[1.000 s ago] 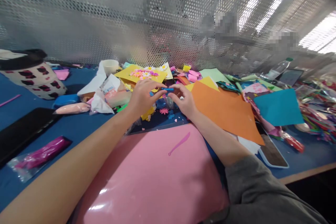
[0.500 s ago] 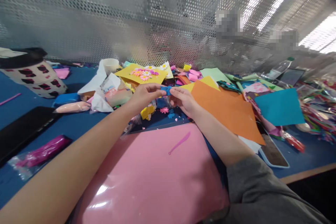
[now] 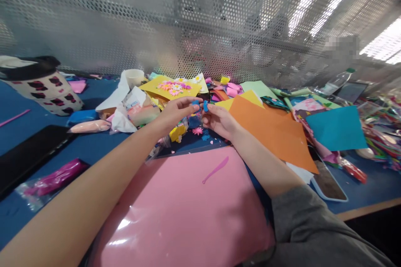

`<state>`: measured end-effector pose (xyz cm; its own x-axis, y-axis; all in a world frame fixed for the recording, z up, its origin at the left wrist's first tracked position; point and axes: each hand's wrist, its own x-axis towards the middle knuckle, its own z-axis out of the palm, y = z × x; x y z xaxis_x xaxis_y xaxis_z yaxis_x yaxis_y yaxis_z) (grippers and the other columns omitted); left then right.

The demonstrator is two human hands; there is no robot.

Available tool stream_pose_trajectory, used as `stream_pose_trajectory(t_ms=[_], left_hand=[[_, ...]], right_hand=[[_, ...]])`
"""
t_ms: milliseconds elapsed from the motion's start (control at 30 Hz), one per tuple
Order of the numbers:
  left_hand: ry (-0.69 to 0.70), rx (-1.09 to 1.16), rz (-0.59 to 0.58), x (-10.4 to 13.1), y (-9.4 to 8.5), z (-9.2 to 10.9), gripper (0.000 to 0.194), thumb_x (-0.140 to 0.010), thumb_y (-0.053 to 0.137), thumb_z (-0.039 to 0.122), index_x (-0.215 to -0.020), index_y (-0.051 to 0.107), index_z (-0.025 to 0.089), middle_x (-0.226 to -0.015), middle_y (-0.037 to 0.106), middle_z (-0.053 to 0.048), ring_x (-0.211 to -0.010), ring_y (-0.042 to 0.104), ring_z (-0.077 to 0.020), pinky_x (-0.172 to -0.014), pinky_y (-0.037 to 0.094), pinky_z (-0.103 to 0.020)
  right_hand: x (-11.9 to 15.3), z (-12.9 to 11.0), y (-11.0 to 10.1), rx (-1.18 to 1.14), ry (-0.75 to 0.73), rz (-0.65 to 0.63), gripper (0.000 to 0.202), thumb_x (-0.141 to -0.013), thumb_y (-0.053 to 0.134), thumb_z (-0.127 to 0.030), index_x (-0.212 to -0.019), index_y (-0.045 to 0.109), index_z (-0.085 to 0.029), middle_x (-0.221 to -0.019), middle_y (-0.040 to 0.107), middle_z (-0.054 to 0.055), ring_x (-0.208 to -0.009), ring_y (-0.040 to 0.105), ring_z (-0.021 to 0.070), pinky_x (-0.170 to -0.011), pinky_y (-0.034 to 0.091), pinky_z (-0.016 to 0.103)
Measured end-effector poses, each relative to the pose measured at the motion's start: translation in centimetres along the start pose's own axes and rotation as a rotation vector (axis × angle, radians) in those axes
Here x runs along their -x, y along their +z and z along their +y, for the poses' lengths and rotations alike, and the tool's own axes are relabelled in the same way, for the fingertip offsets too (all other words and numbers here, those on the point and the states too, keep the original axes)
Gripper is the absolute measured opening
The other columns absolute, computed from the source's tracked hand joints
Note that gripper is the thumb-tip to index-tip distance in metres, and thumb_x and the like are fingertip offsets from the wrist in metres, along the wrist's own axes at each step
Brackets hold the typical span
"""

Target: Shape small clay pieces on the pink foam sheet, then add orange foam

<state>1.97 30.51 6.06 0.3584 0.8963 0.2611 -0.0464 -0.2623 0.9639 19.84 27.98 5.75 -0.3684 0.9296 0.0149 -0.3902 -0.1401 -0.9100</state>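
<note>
My left hand (image 3: 176,112) is closed in a pinch on a small piece of blue modelling clay (image 3: 195,103). Between thumb and fingers of my right hand (image 3: 221,121) is a second bit of blue clay (image 3: 205,106), a narrow gap apart from the first. Both hands are raised over the far edge of a pink sheet (image 3: 175,208) under clear plastic. A purple plastic modelling knife (image 3: 216,170) lies on that sheet. Below the hands are a pink flower shape (image 3: 197,131), blue clay crumbs (image 3: 205,135) and a lump of yellow clay (image 3: 178,133).
Orange paper (image 3: 272,133) and a blue sheet (image 3: 336,128) lie to the right, partly over a phone (image 3: 330,181). At left are a patterned cup (image 3: 46,91), a black slab (image 3: 34,154) and wrapped magenta clay (image 3: 58,177). A perforated metal panel (image 3: 125,21) rises behind.
The blue clay, one stretched piece between my hands before, is now in two pieces, one in each hand. My fingertips have moved slightly apart.
</note>
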Motion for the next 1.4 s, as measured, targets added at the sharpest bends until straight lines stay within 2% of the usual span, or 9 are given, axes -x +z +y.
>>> stream_pose_trajectory(t_ms=[67,167,333,400,500,667,1033,1167,1400], left_hand=[[0.011,-0.014,0.037,0.0,0.2,0.0,0.036,-0.069,0.075,0.041,-0.096,0.070,0.019,-0.080,0.068,0.000,-0.074,0.059,-0.0136,-0.068,0.047,-0.023],[-0.006,-0.112,0.038,0.0,0.3,0.1,0.028,-0.077,0.064,0.044,-0.088,0.067,0.018,-0.065,0.057,0.003,-0.057,0.048,-0.0105,-0.054,0.038,-0.022],[0.066,-0.423,0.004,-0.1,0.1,0.4,0.024,-0.078,0.063,0.042,-0.080,0.067,0.018,-0.078,0.067,0.000,-0.073,0.056,-0.0153,-0.066,0.044,-0.025],[0.082,-0.474,0.056,-0.2,0.1,0.4,0.024,-0.079,0.062,0.042,-0.080,0.067,0.018,-0.081,0.068,-0.001,-0.079,0.058,-0.0168,-0.072,0.045,-0.026],[0.101,-0.486,0.108,-0.3,0.1,0.1,0.027,-0.083,0.059,0.044,-0.082,0.066,0.018,-0.082,0.068,-0.001,-0.079,0.058,-0.0168,-0.073,0.044,-0.026],[0.143,-0.542,0.053,-0.1,0.2,-0.1,0.026,-0.081,0.061,0.042,-0.080,0.066,0.017,-0.074,0.065,0.001,-0.070,0.054,-0.0145,-0.066,0.039,-0.025],[0.091,-0.465,-0.053,0.4,-0.2,0.4,0.028,-0.082,0.057,0.043,-0.070,0.060,0.018,-0.067,0.058,0.002,-0.066,0.052,-0.0134,-0.064,0.040,-0.024],[0.109,-0.497,-0.062,0.3,-0.2,0.4,0.028,-0.081,0.055,0.041,-0.066,0.058,0.018,-0.064,0.056,0.003,-0.068,0.051,-0.0140,-0.066,0.040,-0.025],[0.121,-0.533,-0.051,0.4,0.0,0.9,0.033,-0.081,0.053,0.040,-0.056,0.048,0.019,-0.058,0.046,0.004,-0.062,0.044,-0.0129,-0.060,0.034,-0.025]], right_hand=[[-0.2,0.2,0.0,0.060,-0.064,0.050,0.039,-0.063,0.083,-0.041,-0.090,0.065,-0.020,-0.064,0.055,-0.007,-0.050,0.045,0.0057,-0.047,0.035,0.019],[-0.6,0.4,0.1,0.237,-0.157,0.164,0.038,-0.059,0.084,-0.040,-0.084,0.063,-0.020,-0.059,0.052,-0.009,-0.045,0.037,0.0047,-0.042,0.026,0.020],[-0.8,0.8,-0.1,0.605,-0.334,0.282,0.023,-0.064,0.079,-0.035,-0.076,0.068,-0.018,-0.065,0.061,-0.004,-0.053,0.041,0.0069,-0.050,0.034,0.022],[-0.8,1.0,-0.2,0.611,-0.358,0.289,0.025,-0.063,0.079,-0.031,-0.082,0.069,-0.019,-0.072,0.064,-0.003,-0.054,0.043,0.0069,-0.052,0.037,0.023],[-0.9,1.1,-0.1,0.534,-0.300,0.274,0.028,-0.064,0.076,-0.033,-0.087,0.068,-0.019,-0.073,0.066,-0.003,-0.053,0.049,0.0083,-0.051,0.039,0.024],[-0.7,0.9,0.0,0.471,-0.327,0.330,0.025,-0.065,0.076,-0.033,-0.084,0.067,-0.020,-0.068,0.064,-0.004,-0.052,0.050,0.0083,-0.052,0.042,0.024],[-0.6,1.0,-0.2,0.421,-0.174,0.187,0.026,-0.067,0.075,-0.036,-0.088,0.068,-0.021,-0.063,0.061,-0.005,-0.050,0.048,0.0082,-0.047,0.038,0.023],[-0.4,1.1,0.1,0.485,-0.197,0.119,0.031,-0.069,0.074,-0.037,-0.095,0.068,-0.022,-0.065,0.061,-0.005,-0.053,0.051,0.0100,-0.050,0.041,0.024],[-0.6,1.3,0.1,0.543,-0.251,0.125,0.029,-0.067,0.075,-0.035,-0.091,0.069,-0.020,-0.061,0.059,-0.006,-0.050,0.047,0.0089,-0.052,0.040,0.025]])
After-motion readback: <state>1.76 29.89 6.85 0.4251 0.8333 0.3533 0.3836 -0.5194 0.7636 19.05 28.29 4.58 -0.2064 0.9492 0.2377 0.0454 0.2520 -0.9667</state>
